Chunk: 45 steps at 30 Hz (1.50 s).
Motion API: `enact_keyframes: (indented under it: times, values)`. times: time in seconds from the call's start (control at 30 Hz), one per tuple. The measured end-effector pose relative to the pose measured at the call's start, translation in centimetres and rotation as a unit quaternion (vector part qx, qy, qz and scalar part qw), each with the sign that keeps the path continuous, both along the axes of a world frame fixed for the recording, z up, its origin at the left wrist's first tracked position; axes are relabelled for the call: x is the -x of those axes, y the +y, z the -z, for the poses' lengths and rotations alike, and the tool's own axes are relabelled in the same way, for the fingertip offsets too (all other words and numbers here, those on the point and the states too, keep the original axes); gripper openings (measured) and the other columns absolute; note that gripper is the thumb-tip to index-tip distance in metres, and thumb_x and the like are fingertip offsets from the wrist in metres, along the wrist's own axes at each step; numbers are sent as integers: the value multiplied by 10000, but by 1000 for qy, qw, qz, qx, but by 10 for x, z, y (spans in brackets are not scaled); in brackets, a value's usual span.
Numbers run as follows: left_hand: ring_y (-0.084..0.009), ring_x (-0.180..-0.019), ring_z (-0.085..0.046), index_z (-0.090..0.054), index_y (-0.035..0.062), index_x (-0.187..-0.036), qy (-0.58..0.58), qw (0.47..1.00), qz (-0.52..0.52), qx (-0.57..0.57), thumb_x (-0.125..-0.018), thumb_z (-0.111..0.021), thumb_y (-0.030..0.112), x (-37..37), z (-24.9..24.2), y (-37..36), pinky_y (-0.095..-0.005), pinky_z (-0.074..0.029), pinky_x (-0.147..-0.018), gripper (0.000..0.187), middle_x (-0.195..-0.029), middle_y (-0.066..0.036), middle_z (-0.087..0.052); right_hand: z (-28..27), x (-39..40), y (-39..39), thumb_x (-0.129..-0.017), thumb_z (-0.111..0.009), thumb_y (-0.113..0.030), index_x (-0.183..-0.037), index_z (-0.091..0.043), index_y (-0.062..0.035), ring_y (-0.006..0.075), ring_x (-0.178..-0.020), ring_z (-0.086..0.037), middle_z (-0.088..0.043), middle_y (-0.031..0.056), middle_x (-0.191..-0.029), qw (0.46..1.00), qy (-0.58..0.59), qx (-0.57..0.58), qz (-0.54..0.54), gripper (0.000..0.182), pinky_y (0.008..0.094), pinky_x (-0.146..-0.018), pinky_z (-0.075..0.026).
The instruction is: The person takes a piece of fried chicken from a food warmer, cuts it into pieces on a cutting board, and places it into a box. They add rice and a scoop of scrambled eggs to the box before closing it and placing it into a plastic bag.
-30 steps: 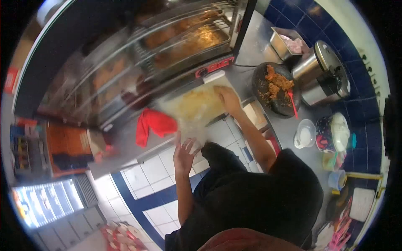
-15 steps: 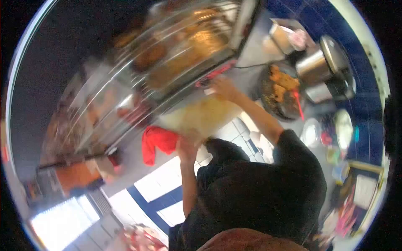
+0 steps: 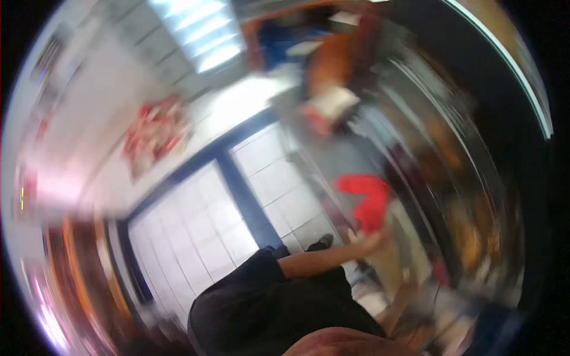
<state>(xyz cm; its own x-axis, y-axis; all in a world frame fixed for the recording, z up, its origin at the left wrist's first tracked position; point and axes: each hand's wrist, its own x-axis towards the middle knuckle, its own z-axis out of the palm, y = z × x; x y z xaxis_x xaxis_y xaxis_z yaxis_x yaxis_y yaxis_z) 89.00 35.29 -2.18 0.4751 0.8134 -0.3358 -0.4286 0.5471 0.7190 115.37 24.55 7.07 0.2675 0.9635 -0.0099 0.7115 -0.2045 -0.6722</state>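
Observation:
My left hand (image 3: 373,242) is at the lower end of a red cloth (image 3: 373,204) on the grey counter. Whether it touches the cloth or holds anything is smeared by motion. Beneath and beside it lies a pale board or sheet (image 3: 409,237) along the counter's edge. My right hand (image 3: 406,292) is at the near end of that pale surface, strongly blurred, and its fingers cannot be made out.
A glass-fronted display case (image 3: 439,136) with brownish food runs along the right of the counter. White floor tiles (image 3: 184,231) with blue bands lie to the left. A blurred red-and-white heap (image 3: 157,133) sits on a pale surface beyond.
My view has swung round sharply to the left, so the display case is now on the right. The dark pan of food has left view. Both hands remain by the pale surface.

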Motion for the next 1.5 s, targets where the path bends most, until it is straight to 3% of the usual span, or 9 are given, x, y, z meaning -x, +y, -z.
enact_keyframes:
  times: [0.1,0.27,0.47,0.6,0.83,0.9,1.07,1.27,1.5]
  values:
    - [-231,-1149,-627,-609,21,-1313,53,995,-37,-78,-1034,-496,501,53,-20,-27,-415,-529,-975,567,-1257,-118,-647,-52,52,28,-968,-550,-103,-1386,-566,39,362,-1308,-536,-543,203,-1451,954,-279,16,-110,441,421,-1116,-409]
    - [-280,-1201,-607,-537,-9,-1394,-11,947,-321,-27,-1032,-386,629,251,-89,-163,-462,-502,-1015,750,-1358,-207,-583,-88,290,82,-1041,-483,-161,-1432,-487,59,349,-1334,-522,-512,238,-1466,912,-74,-229,-331,448,404,-1125,-412]
    - [-370,-1546,-164,-236,84,-1606,-82,774,-628,15,-970,-225,766,415,-101,-394,-566,-145,-1223,933,-1663,-207,-194,-235,606,-140,-1093,-449,-206,-1464,-448,57,321,-1359,-503,-483,252,-1487,709,263,-391,-525,455,404,-1136,-406]
    - [-380,-1461,-329,-355,83,-1557,-126,590,-780,-165,-964,-218,787,461,-215,-539,-525,-237,-1195,931,-1603,-203,-326,69,723,-244,-1078,-353,-417,-1542,-259,66,351,-1506,-246,-273,234,-1620,465,167,-212,-843,677,457,-1225,-215]
    - [-291,-1020,-712,-487,6,-1418,193,238,-940,-151,-1083,-295,511,394,-312,-834,-352,-599,-816,636,-1364,-232,-594,-9,725,-463,-1030,-514,-268,-1506,-401,-21,398,-1458,-344,-400,240,-1545,186,-44,85,-978,548,454,-1191,-275]
    - [-67,-384,-444,-639,12,-1158,241,143,-960,15,-1098,-282,483,364,-273,-928,-213,-344,-367,593,-553,-9,-554,0,764,-535,-1009,-550,-153,-1415,-529,-43,360,-1283,-558,-566,187,-1408,184,-21,99,-978,420,417,-1067,-439]
    - [-7,-467,-251,-658,134,-964,91,-92,-985,113,-1078,-312,488,277,-175,-1013,-215,-151,-409,508,-621,100,-380,-27,833,-729,-979,-591,-79,-1267,-644,-29,318,-1057,-684,-671,177,-1238,117,-26,94,-988,297,378,-888,-555]
    - [-57,-688,-488,-691,95,-1077,51,-329,-877,348,-1051,-449,408,164,-153,-1055,-204,-383,-614,396,-744,43,-506,-67,837,-1012,-970,-613,-121,-1209,-679,-49,329,-963,-697,-685,169,-1190,-164,79,88,-979,259,379,-843,-563]
    - [-117,-794,-592,-660,40,-1090,-61,-538,-792,281,-1005,-593,271,113,-141,-1154,-286,-496,-730,255,-857,-50,-625,-93,715,-1280,-983,-614,-157,-1168,-705,-54,330,-909,-694,-708,169,-1117,-310,155,112,-931,231,377,-818,-551]
